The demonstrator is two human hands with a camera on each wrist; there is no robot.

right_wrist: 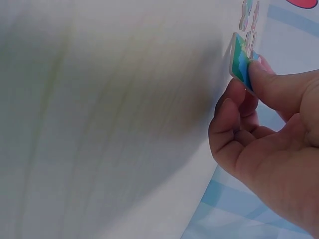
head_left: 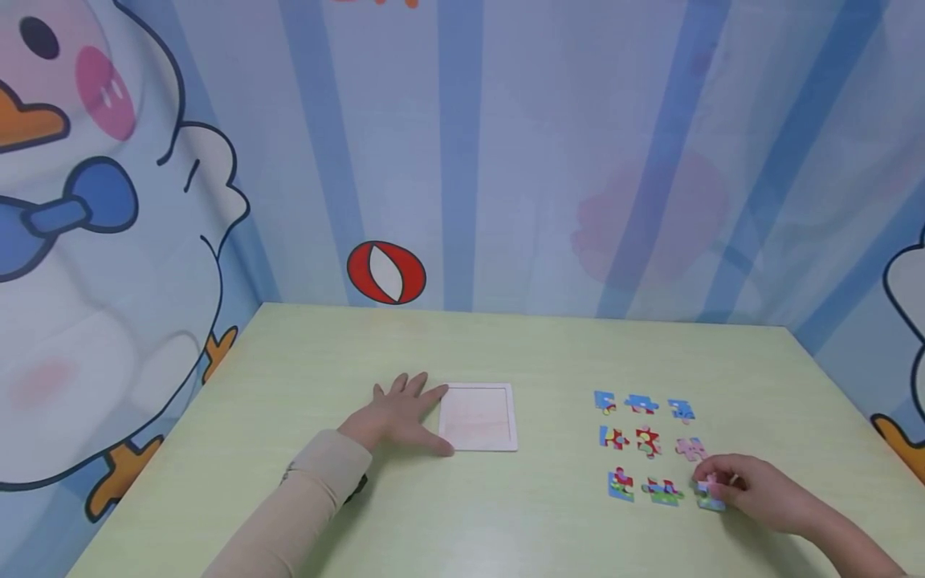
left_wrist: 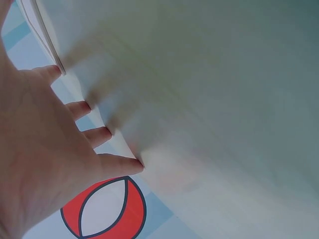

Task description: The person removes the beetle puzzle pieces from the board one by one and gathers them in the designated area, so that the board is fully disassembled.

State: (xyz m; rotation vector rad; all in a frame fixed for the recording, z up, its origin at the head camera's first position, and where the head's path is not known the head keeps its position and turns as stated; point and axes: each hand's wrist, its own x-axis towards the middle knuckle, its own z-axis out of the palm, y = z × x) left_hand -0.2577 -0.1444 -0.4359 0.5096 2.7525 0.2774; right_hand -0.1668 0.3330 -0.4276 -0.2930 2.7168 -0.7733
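Note:
A white square puzzle frame (head_left: 478,417) lies flat near the table's middle. My left hand (head_left: 397,415) is spread at its left side, with the thumb and a fingertip touching its edge. In the left wrist view the fingers (left_wrist: 119,163) are stretched out and tips rest on the tabletop. Over on the right, my right hand (head_left: 755,488) pinches a jigsaw piece (head_left: 711,499) between thumb and fingers at the near right corner of a group of pieces. Green and blue show on that piece (right_wrist: 240,60) in the right wrist view; the thumb covers part of it.
Several other jigsaw pieces lie apart in rows, among them a red one (head_left: 648,441), a pink one (head_left: 690,449) and a green one (head_left: 662,491). The pale table (head_left: 549,530) ends at a printed cloth backdrop (head_left: 527,160).

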